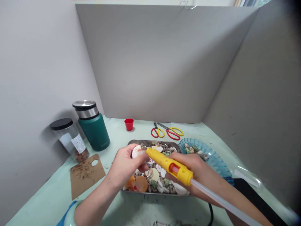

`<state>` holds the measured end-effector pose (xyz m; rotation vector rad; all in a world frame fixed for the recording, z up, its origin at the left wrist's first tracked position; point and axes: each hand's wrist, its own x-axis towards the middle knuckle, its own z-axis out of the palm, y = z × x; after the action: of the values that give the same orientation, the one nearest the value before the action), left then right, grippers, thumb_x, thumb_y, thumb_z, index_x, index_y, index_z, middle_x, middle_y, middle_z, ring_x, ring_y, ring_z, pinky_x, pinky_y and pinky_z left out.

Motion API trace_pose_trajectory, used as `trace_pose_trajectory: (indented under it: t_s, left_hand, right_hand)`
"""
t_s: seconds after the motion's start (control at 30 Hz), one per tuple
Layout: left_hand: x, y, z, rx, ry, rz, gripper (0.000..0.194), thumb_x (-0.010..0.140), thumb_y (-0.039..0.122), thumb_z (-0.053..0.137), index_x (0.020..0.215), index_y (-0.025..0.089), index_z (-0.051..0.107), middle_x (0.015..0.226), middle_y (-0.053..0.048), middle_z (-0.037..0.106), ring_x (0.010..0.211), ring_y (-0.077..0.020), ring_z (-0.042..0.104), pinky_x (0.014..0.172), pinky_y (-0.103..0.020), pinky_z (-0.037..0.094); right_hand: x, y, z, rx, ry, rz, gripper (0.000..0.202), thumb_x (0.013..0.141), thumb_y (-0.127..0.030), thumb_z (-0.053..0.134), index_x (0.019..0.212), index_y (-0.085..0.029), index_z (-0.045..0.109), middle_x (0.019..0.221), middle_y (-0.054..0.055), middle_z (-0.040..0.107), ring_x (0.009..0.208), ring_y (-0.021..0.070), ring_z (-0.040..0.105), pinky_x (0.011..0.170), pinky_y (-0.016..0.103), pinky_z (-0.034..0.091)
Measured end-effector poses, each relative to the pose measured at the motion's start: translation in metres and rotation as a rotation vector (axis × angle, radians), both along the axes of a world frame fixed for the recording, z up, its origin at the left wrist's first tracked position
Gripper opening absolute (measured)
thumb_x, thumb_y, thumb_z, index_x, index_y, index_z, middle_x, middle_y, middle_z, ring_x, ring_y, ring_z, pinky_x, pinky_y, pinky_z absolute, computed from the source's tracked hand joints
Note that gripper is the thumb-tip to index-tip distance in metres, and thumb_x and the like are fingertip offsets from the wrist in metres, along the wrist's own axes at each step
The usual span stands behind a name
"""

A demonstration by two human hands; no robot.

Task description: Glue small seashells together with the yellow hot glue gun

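Observation:
Pinched between the fingers and thumb of my left hand (128, 161) is a white scallop shell (137, 152). My right hand (188, 163) grips a yellow glue gun (164, 160), with a long translucent glue stick (221, 199) coming out of its back end. The gun's metal nozzle is at the shell's upper right edge; whether it touches is too small to tell. Beneath both hands lies a metal tray (155, 194) full of shells, orange and pale discs and small green pieces. My hands hide part of the tray.
Left: a green bottle (94, 131), a black-lidded jar (70, 138) and a stained brown board (87, 175). Behind the tray: a red cup (129, 124) and two scissors (157, 131) (173, 133). Right: a blue scalloped plate (217, 161) with shells, and a black cable (211, 213).

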<state>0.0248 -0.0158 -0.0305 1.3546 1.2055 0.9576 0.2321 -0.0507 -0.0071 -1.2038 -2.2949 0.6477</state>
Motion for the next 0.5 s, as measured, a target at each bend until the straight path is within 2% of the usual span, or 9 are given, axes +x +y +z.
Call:
trace_pose_trajectory:
  t_s: [0.23, 0.5]
  left_hand:
    - [-0.004, 0.004, -0.008, -0.083, -0.191, -0.117, 0.022, 0.073, 0.034, 0.064, 0.077, 0.013, 0.058, 0.058, -0.002, 0.063, 0.048, -0.0093, 0.056, 0.048, -0.02, 0.045]
    - [-0.002, 0.004, -0.008, -0.051, -0.132, -0.084, 0.021, 0.072, 0.034, 0.064, 0.075, 0.014, 0.058, 0.055, -0.001, 0.062, 0.047, -0.0102, 0.056, 0.048, -0.021, 0.046]
  right_hand:
    - [-0.001, 0.0, 0.007, -0.092, 0.02, -0.001, 0.013, 0.083, -0.013, 0.05, 0.073, -0.021, 0.047, 0.062, -0.005, 0.042, 0.055, 0.01, 0.039, 0.049, 0.022, 0.031]
    - [0.0, 0.0, 0.009, -0.079, 0.014, -0.007, 0.01, 0.083, -0.014, 0.05, 0.075, -0.021, 0.05, 0.062, -0.004, 0.045, 0.055, 0.0109, 0.041, 0.049, 0.023, 0.033]
